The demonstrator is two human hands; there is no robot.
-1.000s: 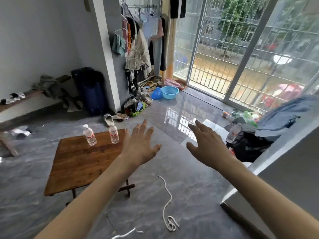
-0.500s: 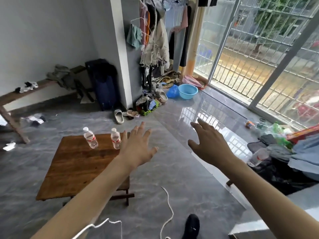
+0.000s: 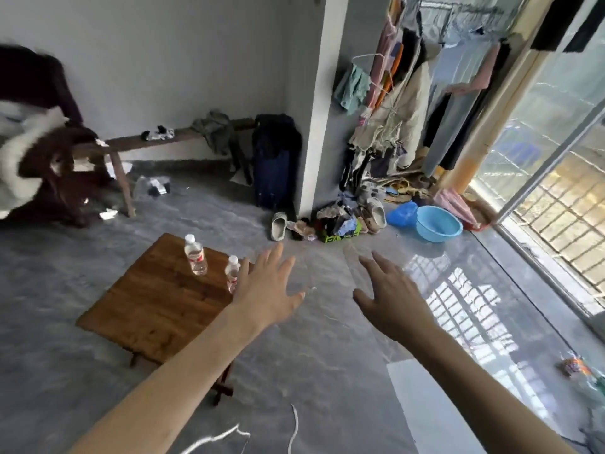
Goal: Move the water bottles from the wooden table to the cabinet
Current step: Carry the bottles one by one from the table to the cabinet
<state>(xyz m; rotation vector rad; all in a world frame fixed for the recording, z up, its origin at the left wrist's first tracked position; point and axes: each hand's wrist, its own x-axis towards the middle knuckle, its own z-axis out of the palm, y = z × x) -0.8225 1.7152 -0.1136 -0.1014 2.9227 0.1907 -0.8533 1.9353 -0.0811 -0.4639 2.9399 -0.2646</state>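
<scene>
Our left grip (image 3: pixel 266 290) and right grip (image 3: pixel 391 298) hover released, fingers spread, grasping nothing. We see 2 water bottles upright on the wooden counter (image 3: pixel 157 299): far bottle (image 3: pixel 195 259) clear, near bottle (image 3: pixel 231 273) partly behind our left grip.

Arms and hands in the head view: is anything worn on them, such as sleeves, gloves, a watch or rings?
Nothing worn shows. The left hand and right hand are bare, without gloves, and both forearms are uncovered down to the frame's bottom edge, with no sleeve or watch. No rings are visible, though the picture is slightly blurred.
</scene>
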